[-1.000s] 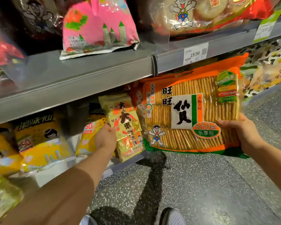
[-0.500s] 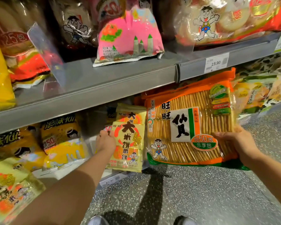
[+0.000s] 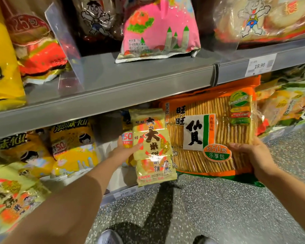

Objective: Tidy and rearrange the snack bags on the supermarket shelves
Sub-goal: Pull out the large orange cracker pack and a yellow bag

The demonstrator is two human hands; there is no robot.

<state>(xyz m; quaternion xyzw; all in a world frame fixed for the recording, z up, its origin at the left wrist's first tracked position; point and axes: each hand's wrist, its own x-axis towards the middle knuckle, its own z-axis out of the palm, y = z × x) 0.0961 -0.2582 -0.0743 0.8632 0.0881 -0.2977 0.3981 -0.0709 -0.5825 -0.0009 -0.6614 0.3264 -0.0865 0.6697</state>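
A large orange bag of rice crackers (image 3: 209, 134) hangs in front of the lower shelf, and my right hand (image 3: 248, 154) grips its lower right corner. My left hand (image 3: 125, 150) holds a pale gold cracker bag (image 3: 153, 152) by its left edge, thumb on the front, out past the shelf lip. A second gold bag of the same kind (image 3: 146, 117) shows right behind it. The gold bag overlaps the orange bag's left edge.
A grey upper shelf (image 3: 130, 81) with a 19.90 price tag (image 3: 260, 65) carries a pink bag (image 3: 158, 29) and clear dividers. Yellow snack bags (image 3: 72, 147) fill the lower shelf at left. More bags (image 3: 285, 104) lie to the right. Speckled floor lies below.
My left hand has pulled the gold bag forward off the lower shelf and raised it. The orange bag in my right hand stays about where it was. My head has tilted up.
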